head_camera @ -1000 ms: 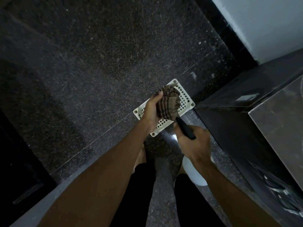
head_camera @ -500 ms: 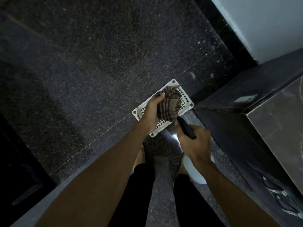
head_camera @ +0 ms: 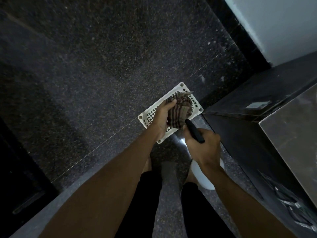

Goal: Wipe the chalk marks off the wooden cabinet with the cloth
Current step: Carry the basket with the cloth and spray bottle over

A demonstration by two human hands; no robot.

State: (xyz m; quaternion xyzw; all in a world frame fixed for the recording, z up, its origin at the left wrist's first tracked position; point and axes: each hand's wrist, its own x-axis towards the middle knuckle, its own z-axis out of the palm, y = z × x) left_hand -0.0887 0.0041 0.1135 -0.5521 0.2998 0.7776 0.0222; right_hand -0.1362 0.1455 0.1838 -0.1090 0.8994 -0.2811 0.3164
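A bunched brown checked cloth (head_camera: 181, 111) is gripped by my left hand (head_camera: 162, 117) above a white plastic basket (head_camera: 149, 116) on the floor. My right hand (head_camera: 203, 147) is closed around a black rod-shaped object (head_camera: 194, 131), whose tip touches the cloth. The dark wooden cabinet (head_camera: 267, 121) stands at the right, its top (head_camera: 291, 133) shiny. No chalk marks are clear in this dim light.
The floor is dark speckled stone (head_camera: 103, 66). A pale wall (head_camera: 277, 23) with a black skirting runs at the upper right. A white round object (head_camera: 202, 176) lies by my feet. My legs in black trousers are below.
Both hands have stayed almost in place. The cloth has turned slightly in my left hand and the black object's tip stays against it.
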